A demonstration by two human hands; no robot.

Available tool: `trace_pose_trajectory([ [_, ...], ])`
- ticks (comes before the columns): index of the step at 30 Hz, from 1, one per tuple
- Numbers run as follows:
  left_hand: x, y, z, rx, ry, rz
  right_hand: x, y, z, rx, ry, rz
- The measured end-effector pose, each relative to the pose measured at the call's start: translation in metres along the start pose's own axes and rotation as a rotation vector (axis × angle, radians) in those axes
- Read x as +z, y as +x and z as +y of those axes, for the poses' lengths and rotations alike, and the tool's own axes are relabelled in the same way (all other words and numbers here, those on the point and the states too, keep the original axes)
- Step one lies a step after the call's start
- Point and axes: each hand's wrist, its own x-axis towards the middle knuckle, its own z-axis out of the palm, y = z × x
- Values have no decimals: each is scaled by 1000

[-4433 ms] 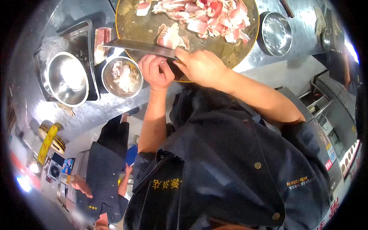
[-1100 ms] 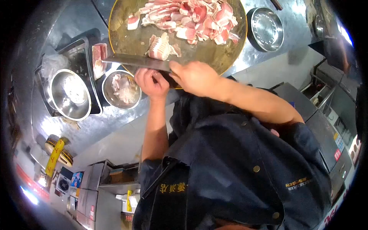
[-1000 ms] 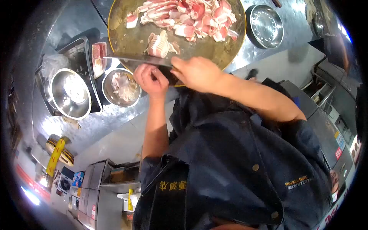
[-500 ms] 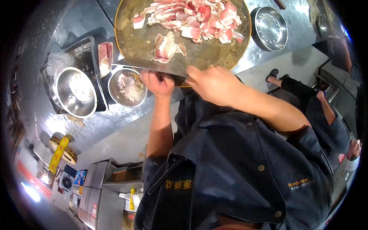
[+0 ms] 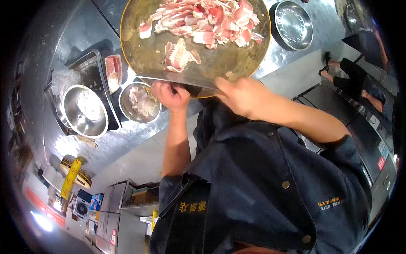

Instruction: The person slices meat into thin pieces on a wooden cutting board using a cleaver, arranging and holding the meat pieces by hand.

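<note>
At the near edge of the round chopping board (image 5: 224,63), the right hand (image 5: 244,96) grasps the handle of a cleaver (image 5: 182,78), whose blade points left past the board's rim. That grip, with the forearm reaching in from the right, seems meant to steer the blade flat across the near edge. The left hand (image 5: 171,95) is curled close beneath the blade; its fingertips are hidden, so I cannot tell whether it grasps anything.

The pile of sliced meat (image 5: 205,19) lies on the board's far half, probably to leave cutting room nearer the body. A ruffled cluster of slices (image 5: 177,57) sits on the board just beyond the blade, and a single slice (image 5: 145,29) lies toward the board's left.

Left of the board, on the metal surface (image 5: 86,31), are a meat slab (image 5: 113,73) and a bowl of scraps (image 5: 126,111), perhaps kept there for short reach.
</note>
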Motion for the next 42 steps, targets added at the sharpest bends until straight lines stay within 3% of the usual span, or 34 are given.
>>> trace_pose_trajectory([
  [5,0,-6,1,-1,-12,41,25,39,3,-47,14,97],
  [7,2,0,3,-14,47,49,34,71,2,-212,40,181],
  [11,4,-9,-2,-55,10,19,38,64,-3,-155,43,163],
  [14,-7,2,2,-13,60,-75,43,62,11,-242,75,234],
  [15,-11,6,5,-16,97,-107,42,53,16,-204,60,200],
  [16,-13,7,6,-156,-80,-117,40,41,23,-163,42,166],
  [17,-6,2,5,-446,-346,-58,36,25,31,-157,36,183],
  [19,-35,16,-10,-348,-114,-380,30,-13,51,-52,21,114],
  [23,-53,44,-9,-424,-108,-573,35,-61,93,72,-15,51],
  [25,-53,41,-32,-349,-242,-500,37,-83,107,150,92,-15],
  [26,-63,57,-30,-762,-626,-550,35,-95,115,165,78,-21],
  [27,-63,61,-39,-950,-619,-418,31,-98,107,126,-64,-20],
  [28,-70,65,-61,-920,-586,-402,20,-107,98,142,-108,8],
  [29,-70,57,-115,-969,-785,-344,8,-115,93,148,-149,30],
  [31,-63,92,-91,-868,-691,-409,5,-126,92,152,-122,133],
  [33,-44,116,-69,-663,-585,-345,-10,-141,86,187,-109,213],
  [34,-40,117,-55,-548,-374,-354,-11,-147,80,180,-81,262],
  [35,-33,115,-40,-539,-389,-355,-8,-148,80,191,-88,273],
  [37,-17,105,-15,72,89,-111,3,-145,93,182,-19,382],
  [38,-11,92,0,-406,-146,-338,10,-144,97,187,-33,390],
  [39,-1,79,12,-408,-157,-324,18,-139,100,171,5,425],
  [41,13,57,30,-10,296,-306,20,-136,96,140,27,452],
  [42,9,55,33,15,313,-405,20,-137,92,148,30,428],
])
